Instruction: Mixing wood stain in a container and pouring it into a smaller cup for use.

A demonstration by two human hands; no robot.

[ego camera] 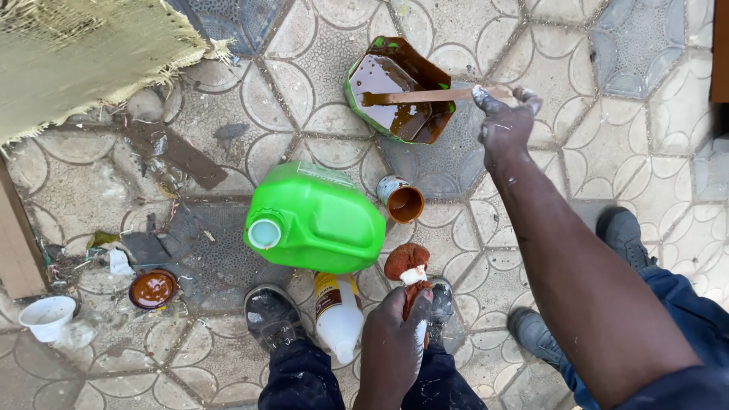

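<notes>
Nearest of all is the left hand point(391, 334), low in the middle of the view, its fingers point(416, 298) closed around the white handle of a brush point(408, 262) whose round head is soaked reddish brown. Just to its left a white plastic bottle point(338, 315) lies on the patterned paving point(68, 190), between two dark shoes. Beyond it a big bright green jerrycan point(319, 216) lies on its side, pale cap facing left, and a small open tin point(401, 199) with brown inside stands just to its right. Farther off sits a cut green container point(396, 91) holding dark brown liquid. The right hand point(503, 121) reaches out to it on the right, fingers wrapped round the end of a flat wooden stick point(418, 96) whose other end rests in the liquid. At the near left, a brown-smeared lid point(153, 288) and a white cup point(48, 316) sit among scraps, well apart from both hands. Another person's shoes and blue trousers show at the right.
</notes>
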